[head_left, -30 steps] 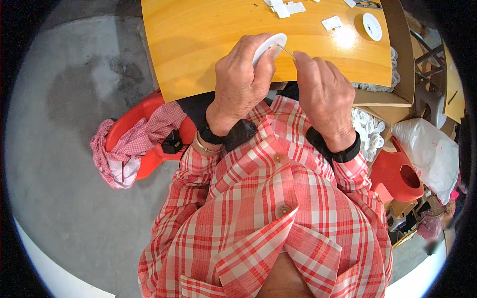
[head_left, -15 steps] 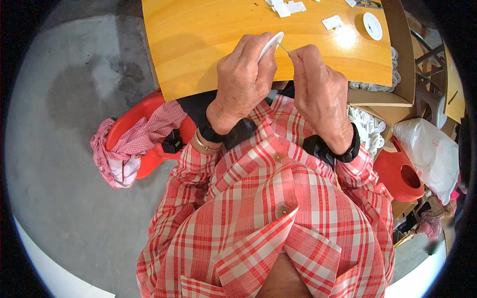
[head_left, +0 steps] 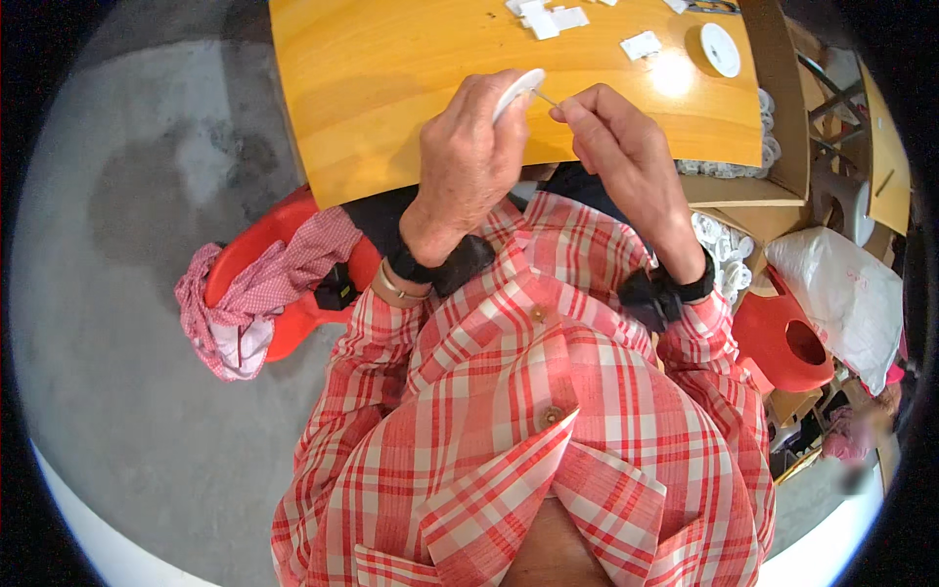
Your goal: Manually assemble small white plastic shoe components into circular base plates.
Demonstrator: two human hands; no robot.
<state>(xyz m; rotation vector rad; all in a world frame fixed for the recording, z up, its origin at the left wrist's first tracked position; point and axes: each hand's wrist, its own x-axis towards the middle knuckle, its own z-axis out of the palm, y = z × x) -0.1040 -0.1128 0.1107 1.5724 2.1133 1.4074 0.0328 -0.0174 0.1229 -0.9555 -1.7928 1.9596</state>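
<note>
My left hand [head_left: 471,147], closed, grips a small white round disc [head_left: 518,95] that is tilted almost edge-on above the near part of the table. From the disc's right face a thin grey wire-like piece [head_left: 545,98] runs across to my right hand [head_left: 616,137]. The thumb and forefinger of that hand pinch its other end. Whether the piece is a wire, a cord or a slim rod is too small to tell. A similar white disc with a dark centre [head_left: 720,50] lies on the table at the right.
White flat pieces [head_left: 641,45] and scissors [head_left: 712,6] lie on the wooden table [head_left: 372,98]. Beside it, a cardboard box [head_left: 790,186] contains several white round parts. Red stools stand at both sides; a checked cloth [head_left: 279,269] drapes the left one. A white bag [head_left: 841,293] is at right.
My right hand has shifted slightly left and its fingers have turned, still pinching the thin piece. The disc in my left hand sits slightly further left. The whole view has shifted a little.
</note>
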